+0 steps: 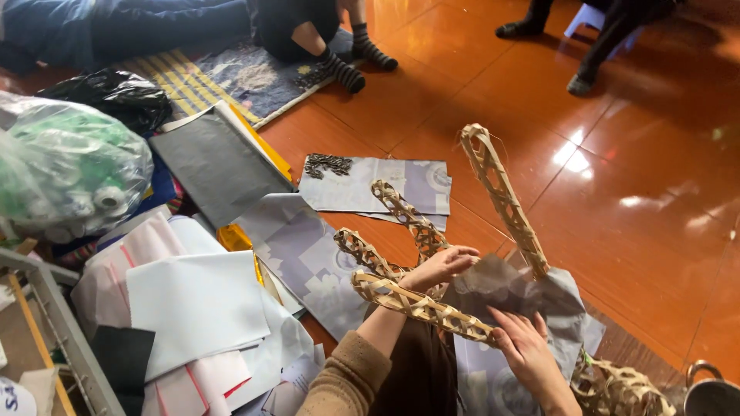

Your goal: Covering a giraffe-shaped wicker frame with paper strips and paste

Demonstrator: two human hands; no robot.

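Woven bamboo-strip frame [432,308], rough, matt; grey paper [501,289] matt, creased; floor [617,169] glossy orange-red; clear plastic bag [69,169] shiny

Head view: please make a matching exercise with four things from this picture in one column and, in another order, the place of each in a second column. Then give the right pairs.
Things
1. woven bamboo frame
2. clear plastic bag of green and white rolls
3. metal pot
4. striped socks

Places
A. bottom right corner, on the floor
B. far left, beside a black bag
C. top, at the edge of a mat
D. centre, under the left hand and right hand

Pairs: 1-D, 2-B, 3-A, 4-C
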